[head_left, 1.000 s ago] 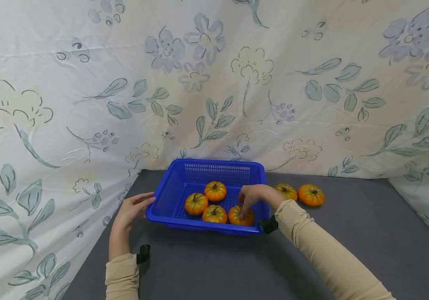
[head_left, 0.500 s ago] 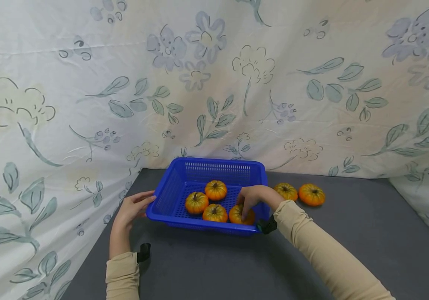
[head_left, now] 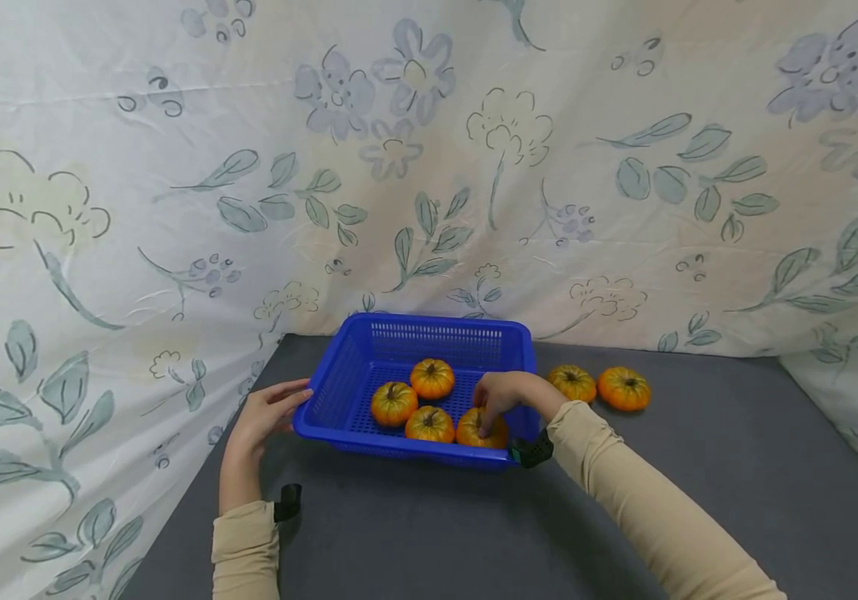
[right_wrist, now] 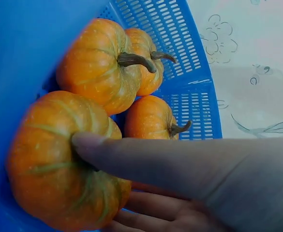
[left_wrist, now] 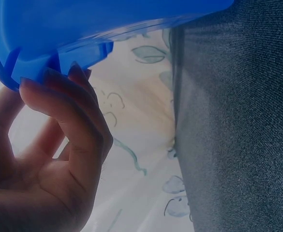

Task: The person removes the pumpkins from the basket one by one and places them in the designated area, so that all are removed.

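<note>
A blue plastic basket (head_left: 399, 333) with slotted walls stands on the dark table. My left hand (head_left: 260, 421) holds its left rim, fingertips curled against the rim in the left wrist view. Inside the basket, my right hand (head_left: 504, 394) grips an orange pumpkin (right_wrist: 44, 159) at the front right corner. Its thumb (right_wrist: 131, 157) presses on top beside the stem, and the other fingers reach down the far side, partly hidden. Several small orange pumpkins are in the basket: one at the back (head_left: 432, 379), one at the left (head_left: 394, 405) and one at the front (head_left: 429, 424).
Two more pumpkins lie on the table right of the basket, one (head_left: 571, 383) close to its wall and one (head_left: 624, 389) farther right. A floral cloth (head_left: 429, 167) hangs behind the dark grey table (head_left: 399, 533).
The gripped pumpkin has shifted very slightly left, toward the front pumpkin, with the right thumb moving along. The left hand and the basket keep their places.
</note>
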`<state>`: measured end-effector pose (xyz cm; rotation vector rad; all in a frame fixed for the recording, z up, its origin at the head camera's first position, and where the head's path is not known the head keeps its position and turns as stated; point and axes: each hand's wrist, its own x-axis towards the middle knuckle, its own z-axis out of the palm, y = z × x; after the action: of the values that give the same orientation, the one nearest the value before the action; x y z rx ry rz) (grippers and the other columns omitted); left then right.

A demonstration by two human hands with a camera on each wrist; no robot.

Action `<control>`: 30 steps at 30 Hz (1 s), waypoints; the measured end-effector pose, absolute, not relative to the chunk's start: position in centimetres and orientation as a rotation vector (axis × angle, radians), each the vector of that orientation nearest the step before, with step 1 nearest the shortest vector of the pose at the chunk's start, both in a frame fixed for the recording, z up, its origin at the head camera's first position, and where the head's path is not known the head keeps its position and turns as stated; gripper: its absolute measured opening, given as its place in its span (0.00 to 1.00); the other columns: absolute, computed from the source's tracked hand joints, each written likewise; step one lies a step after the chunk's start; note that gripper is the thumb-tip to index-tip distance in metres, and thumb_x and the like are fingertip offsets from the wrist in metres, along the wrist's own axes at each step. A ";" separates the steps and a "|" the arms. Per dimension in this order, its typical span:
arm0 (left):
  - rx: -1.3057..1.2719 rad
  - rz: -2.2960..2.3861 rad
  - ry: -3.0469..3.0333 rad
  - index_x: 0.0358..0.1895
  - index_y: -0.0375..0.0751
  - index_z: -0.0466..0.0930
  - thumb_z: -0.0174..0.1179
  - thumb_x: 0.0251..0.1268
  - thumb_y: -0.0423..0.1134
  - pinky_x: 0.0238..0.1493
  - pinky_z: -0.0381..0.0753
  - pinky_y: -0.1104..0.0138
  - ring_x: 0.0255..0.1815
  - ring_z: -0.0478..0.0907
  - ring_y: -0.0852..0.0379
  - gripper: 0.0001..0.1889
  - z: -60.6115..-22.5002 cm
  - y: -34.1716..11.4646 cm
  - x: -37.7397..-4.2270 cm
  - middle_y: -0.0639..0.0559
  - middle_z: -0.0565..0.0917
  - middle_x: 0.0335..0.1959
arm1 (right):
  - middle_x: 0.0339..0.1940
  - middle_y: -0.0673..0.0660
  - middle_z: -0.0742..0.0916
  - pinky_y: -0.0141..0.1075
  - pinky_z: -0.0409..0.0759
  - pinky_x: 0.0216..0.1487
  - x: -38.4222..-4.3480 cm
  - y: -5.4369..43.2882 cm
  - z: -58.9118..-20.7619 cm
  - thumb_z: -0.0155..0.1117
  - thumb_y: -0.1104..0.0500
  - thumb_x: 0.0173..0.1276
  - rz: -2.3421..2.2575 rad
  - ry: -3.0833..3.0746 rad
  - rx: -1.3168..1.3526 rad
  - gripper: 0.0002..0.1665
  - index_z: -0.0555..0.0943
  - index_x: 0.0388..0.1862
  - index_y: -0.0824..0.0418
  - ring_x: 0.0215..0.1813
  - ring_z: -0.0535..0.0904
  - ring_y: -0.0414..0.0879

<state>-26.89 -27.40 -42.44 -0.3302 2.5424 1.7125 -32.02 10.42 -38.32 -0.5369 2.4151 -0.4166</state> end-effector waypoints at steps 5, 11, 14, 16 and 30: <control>-0.326 1.706 2.542 0.67 0.42 0.72 0.62 0.65 0.55 0.40 0.82 0.67 0.41 0.83 0.64 0.32 -42.4 -27.5 -26.9 0.41 0.79 0.62 | 0.58 0.60 0.84 0.44 0.80 0.56 -31.9 10.4 -38.5 0.74 0.57 0.58 -0.460 2.425 -0.537 0.27 0.81 0.57 0.64 0.56 0.80 0.50; -0.326 1.700 2.551 0.67 0.42 0.73 0.62 0.65 0.56 0.40 0.82 0.67 0.41 0.83 0.63 0.32 -42.5 -27.6 -26.9 0.40 0.78 0.62 | 0.59 0.59 0.83 0.44 0.78 0.58 -31.8 10.2 -38.7 0.73 0.52 0.60 -0.447 2.381 -0.504 0.29 0.80 0.58 0.62 0.56 0.78 0.49; -0.324 1.707 2.548 0.67 0.42 0.72 0.62 0.65 0.55 0.40 0.82 0.67 0.41 0.83 0.64 0.32 -42.5 -27.6 -26.9 0.40 0.78 0.62 | 0.64 0.60 0.80 0.48 0.74 0.65 -31.8 10.1 -38.7 0.74 0.49 0.59 -0.405 2.345 -0.512 0.35 0.77 0.63 0.61 0.64 0.75 0.53; -0.321 1.711 2.545 0.67 0.42 0.72 0.62 0.65 0.55 0.40 0.82 0.67 0.41 0.83 0.64 0.32 -42.5 -27.6 -26.9 0.40 0.79 0.62 | 0.67 0.60 0.77 0.50 0.70 0.68 -31.7 10.1 -38.6 0.75 0.49 0.58 -0.386 2.326 -0.525 0.39 0.74 0.66 0.62 0.69 0.71 0.55; -0.298 1.733 2.535 0.67 0.40 0.72 0.62 0.66 0.53 0.38 0.83 0.68 0.40 0.83 0.65 0.31 -42.6 -27.7 -27.0 0.41 0.79 0.61 | 0.64 0.59 0.79 0.50 0.70 0.68 -31.8 10.2 -38.3 0.76 0.49 0.55 -0.380 2.318 -0.543 0.38 0.76 0.64 0.61 0.66 0.73 0.53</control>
<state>-26.96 -27.74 -42.64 -0.2977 2.5348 1.7330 -31.82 10.21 -38.35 -0.5433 2.3181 -0.3795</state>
